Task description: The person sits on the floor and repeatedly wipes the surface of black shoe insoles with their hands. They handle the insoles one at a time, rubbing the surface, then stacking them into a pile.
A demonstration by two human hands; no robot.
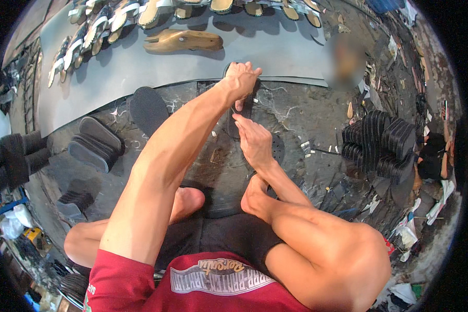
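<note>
A dark shoe sole (233, 128) lies lengthwise on the dark work surface in front of me, partly covered by both hands. My left hand (241, 82) is curled closed over its far part, the arm reaching across from the lower left. Closer to me, my right hand (255, 141) has its fingers pressed together, their tips at the sole near my left thumb. Whether anything small sits between those fingertips is hidden. Just right of my right hand lies a black piece with small holes (278, 147). To the left rests a loose black sole (149, 111).
A grey sheet (101, 86) spans the far side, bearing a wooden shoe last (184, 40) and rows of sandals (150, 14). Stacked soles stand at left (93, 145) and bundled black soles at right (377, 143). White scraps (307, 149) and threads litter the surface. My bare feet (255, 195) are close by.
</note>
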